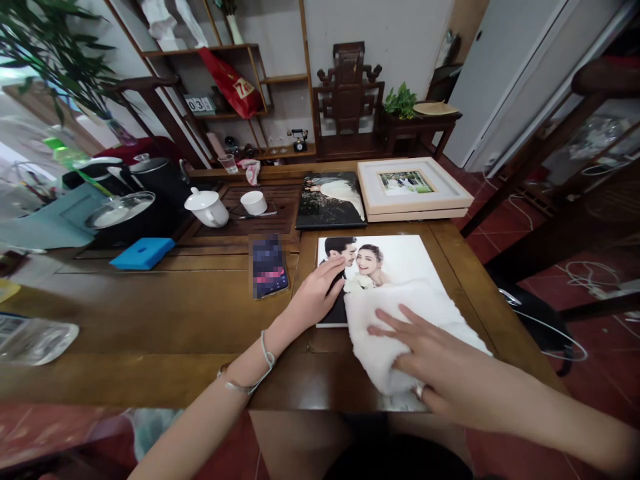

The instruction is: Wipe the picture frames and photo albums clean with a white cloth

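Note:
A wedding photo panel [330, 313] with a white border lies flat on the wooden table in front of me. It shows two people close together. My left hand [320, 288] rests flat on the panel's left part, fingers stretched out over the dark suit. A fluffy white cloth [370, 363] covers the lower right of the panel. On top of that cloth lies my right hand [415, 340], its fingers spread and a ring on one of them. A phone [270, 267] with a lit, blurred screen sits left of the panel.
Behind the panel are a dark photo album [333, 200] and a framed photo [415, 190] on a light wooden box. To the left stand a white teapot [207, 208], a white cup [253, 203], a blue block [143, 253] and a clear plastic package [40, 340].

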`<state>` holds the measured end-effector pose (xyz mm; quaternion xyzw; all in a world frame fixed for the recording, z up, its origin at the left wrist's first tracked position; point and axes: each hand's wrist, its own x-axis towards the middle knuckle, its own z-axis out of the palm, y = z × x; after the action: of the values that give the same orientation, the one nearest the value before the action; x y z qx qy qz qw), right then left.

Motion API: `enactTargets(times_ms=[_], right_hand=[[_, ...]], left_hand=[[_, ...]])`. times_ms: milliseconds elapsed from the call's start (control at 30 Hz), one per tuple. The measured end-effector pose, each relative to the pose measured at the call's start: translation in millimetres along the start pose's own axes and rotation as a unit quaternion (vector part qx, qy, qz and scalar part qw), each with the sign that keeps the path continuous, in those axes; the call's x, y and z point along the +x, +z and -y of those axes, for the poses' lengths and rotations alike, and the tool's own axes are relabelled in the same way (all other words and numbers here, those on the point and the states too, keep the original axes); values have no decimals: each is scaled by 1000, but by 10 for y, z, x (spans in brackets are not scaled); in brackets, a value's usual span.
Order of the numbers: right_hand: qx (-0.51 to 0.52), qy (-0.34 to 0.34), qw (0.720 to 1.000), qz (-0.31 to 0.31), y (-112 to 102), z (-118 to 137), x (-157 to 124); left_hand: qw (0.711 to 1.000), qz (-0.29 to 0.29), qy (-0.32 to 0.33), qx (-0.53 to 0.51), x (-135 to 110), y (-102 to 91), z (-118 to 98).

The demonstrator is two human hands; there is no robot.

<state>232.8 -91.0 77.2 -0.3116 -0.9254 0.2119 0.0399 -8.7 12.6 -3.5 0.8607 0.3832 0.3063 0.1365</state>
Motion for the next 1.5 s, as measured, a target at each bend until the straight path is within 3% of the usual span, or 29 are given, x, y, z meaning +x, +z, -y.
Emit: enactTargets(times_ms=[67,167,333,467,567,700,833,900,1000,1100,1233,1367,1500], right_hand=[[16,18,1000,10,-84,-23,-29],[18,82,996,5,-233,-283,82],[-96,195,973,-73,-317,-754,475],[-201,205,954,-83,-120,-576,752],[-234,163,955,-75,124,-187,864],[-228,49,971,-55,354,249,856],[-197,-71,977,-49,397,381,655],[-165,-98,980,-46,363,355,517],[-102,-67,992,-39,231,248,334],[-51,25,998,-41,27,51,217],[-36,146,986,-71,-214,-394,217],[-1,163,974,-156,-379,-852,487],[70,123,973,-181,-504,-990,1001]], left_hand=[[1000,-4,1,-2,0,7,7],[1000,-2,-3,-8,-3,16,15],[999,2,-37,-33,4,13,6],[995,2,-80,-67,29,-27,-35],[989,-39,-93,-107,47,-78,-67],[983,-69,-94,-144,56,-144,-98],[983,-62,-93,-145,59,-152,-123],[986,-50,-79,-139,58,-131,-124],[991,-43,-50,-116,45,-84,-95],[995,-40,-9,-94,27,-43,-49],[996,-41,24,-70,21,-16,-19],[997,-36,31,-61,23,-15,-29],[997,-40,40,-56,16,-19,-35]])
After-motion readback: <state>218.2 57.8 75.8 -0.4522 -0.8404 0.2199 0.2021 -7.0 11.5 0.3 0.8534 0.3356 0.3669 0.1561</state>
